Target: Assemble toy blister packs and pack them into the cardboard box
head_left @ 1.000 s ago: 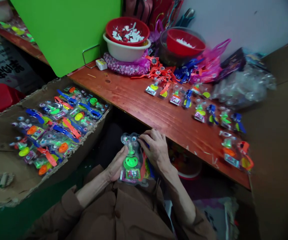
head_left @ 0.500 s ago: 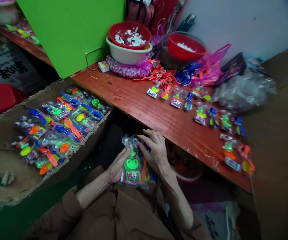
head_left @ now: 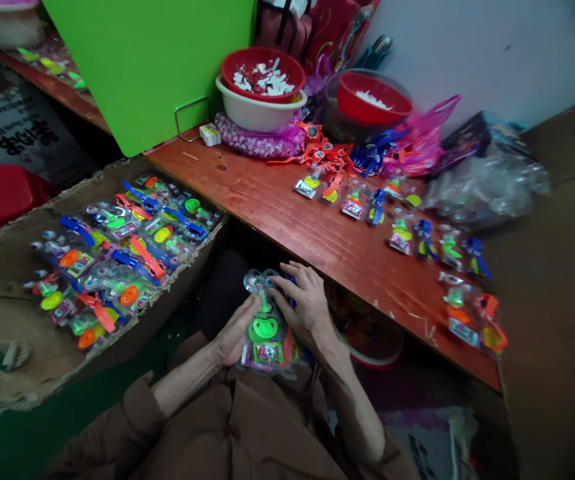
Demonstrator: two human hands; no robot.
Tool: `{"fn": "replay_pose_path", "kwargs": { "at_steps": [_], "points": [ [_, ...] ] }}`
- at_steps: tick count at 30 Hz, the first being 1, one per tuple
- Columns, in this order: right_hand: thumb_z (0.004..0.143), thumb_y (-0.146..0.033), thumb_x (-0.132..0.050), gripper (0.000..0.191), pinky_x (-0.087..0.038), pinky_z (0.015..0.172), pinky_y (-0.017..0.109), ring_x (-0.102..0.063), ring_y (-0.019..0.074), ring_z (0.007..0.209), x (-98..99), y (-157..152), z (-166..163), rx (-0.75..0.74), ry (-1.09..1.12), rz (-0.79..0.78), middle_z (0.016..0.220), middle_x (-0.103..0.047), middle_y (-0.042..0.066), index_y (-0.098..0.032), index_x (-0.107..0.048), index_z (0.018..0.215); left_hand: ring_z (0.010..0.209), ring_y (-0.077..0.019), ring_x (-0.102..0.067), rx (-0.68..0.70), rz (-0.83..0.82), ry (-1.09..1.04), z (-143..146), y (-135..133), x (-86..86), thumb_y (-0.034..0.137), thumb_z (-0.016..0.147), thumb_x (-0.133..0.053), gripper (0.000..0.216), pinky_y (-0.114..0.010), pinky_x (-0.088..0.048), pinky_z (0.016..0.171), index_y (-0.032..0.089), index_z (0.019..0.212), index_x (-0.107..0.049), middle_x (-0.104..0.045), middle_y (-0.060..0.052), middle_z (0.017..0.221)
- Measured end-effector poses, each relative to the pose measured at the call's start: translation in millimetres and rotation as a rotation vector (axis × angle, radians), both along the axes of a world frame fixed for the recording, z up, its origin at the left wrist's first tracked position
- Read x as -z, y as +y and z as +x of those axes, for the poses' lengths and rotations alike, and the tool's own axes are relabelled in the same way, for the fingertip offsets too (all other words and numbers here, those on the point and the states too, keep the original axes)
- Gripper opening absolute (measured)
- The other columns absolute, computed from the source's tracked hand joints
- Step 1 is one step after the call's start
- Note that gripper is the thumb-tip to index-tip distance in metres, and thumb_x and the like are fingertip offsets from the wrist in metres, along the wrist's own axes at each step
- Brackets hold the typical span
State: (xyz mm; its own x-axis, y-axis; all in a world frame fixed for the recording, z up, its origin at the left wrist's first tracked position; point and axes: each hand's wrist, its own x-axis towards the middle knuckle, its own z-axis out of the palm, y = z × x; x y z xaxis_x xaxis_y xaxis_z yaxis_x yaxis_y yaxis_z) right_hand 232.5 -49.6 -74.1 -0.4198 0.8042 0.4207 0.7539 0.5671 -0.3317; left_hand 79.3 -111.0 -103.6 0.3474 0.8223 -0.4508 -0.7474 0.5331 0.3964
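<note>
A clear blister pack (head_left: 264,325) with a green round toy inside rests on my lap, just below the table edge. My left hand (head_left: 233,331) grips its left side from beneath, thumb along the edge. My right hand (head_left: 301,307) lies over the pack's top right, fingers curled and pressing on the plastic. More packs seem stacked under it, with blue and orange parts showing at the right.
A red wooden table (head_left: 287,213) carries a row of filled toy packs (head_left: 400,233), orange and blue straps (head_left: 330,155), red bowls (head_left: 263,71) and a heap of clear plastic (head_left: 487,180). A cardboard tray (head_left: 12,267) at left holds several finished packs. A green board (head_left: 142,60) leans behind.
My right hand's fingers have shifted slightly over the top of the pack; the left hand keeps its grip. The view has tilted a little.
</note>
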Motion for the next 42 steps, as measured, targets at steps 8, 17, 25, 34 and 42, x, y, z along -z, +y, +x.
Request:
{"fn": "replay_pose_path", "kwargs": {
  "at_steps": [8, 17, 25, 34, 42],
  "points": [
    [0.094, -0.031, -0.061, 0.017, -0.048, 0.099, 0.054, -0.059, 0.0303, 0.118, -9.3, 3.1, 12.6, 0.033, 0.121, -0.023, 0.12, -0.067, 0.013, -0.022, -0.072, 0.103, 0.106, -0.0222, -0.068, 0.008, 0.022, -0.022, -3.3, 0.8, -0.8, 0.042, 0.09, -0.067, 0.041, -0.035, -0.049, 0.1, 0.021, 0.125, -0.065, -0.073, -0.007, 0.111],
    [0.094, -0.031, -0.06, 0.018, -0.045, 0.1, 0.055, -0.056, 0.0319, 0.123, -2.1, -2.4, 7.1, 0.035, 0.045, 0.013, 0.123, -0.066, 0.012, -0.023, -0.073, 0.104, 0.111, -0.0218, -0.066, -0.008, 0.035, -0.009, -3.3, -0.3, 3.6, 0.04, 0.092, -0.065, 0.041, -0.035, -0.046, 0.104, 0.021, 0.128, -0.064, -0.071, -0.008, 0.12],
    [0.095, -0.034, -0.06, 0.02, -0.045, 0.101, 0.054, -0.054, 0.0317, 0.126, -3.4, -0.7, 1.3, -0.011, 0.073, -0.038, 0.125, -0.065, 0.012, -0.023, -0.074, 0.104, 0.119, -0.0231, -0.063, -0.018, 0.029, -0.022, -3.6, -0.7, 0.4, 0.038, 0.091, -0.066, 0.043, -0.037, -0.042, 0.109, 0.022, 0.131, -0.063, -0.069, -0.008, 0.125],
    [0.094, -0.038, -0.06, 0.022, -0.044, 0.103, 0.057, -0.054, 0.0327, 0.127, -3.2, -3.9, 3.8, 0.046, 0.133, -0.116, 0.125, -0.066, 0.01, -0.026, -0.074, 0.105, 0.121, -0.0245, -0.062, -0.007, 0.031, -0.019, -4.5, -1.0, -2.3, 0.039, 0.092, -0.065, 0.042, -0.039, -0.041, 0.11, 0.023, 0.131, -0.064, -0.069, -0.008, 0.127],
    [0.092, -0.039, -0.063, 0.027, -0.044, 0.106, 0.055, -0.053, 0.0306, 0.128, -7.0, -1.9, 3.8, 0.045, 0.26, -0.209, 0.129, -0.063, 0.012, -0.025, -0.071, 0.114, 0.116, -0.023, -0.064, -0.008, 0.043, -0.015, -6.0, -1.7, -2.9, 0.037, 0.093, -0.063, 0.039, -0.037, -0.044, 0.107, 0.023, 0.129, -0.062, -0.07, -0.008, 0.122]
  ]
}}
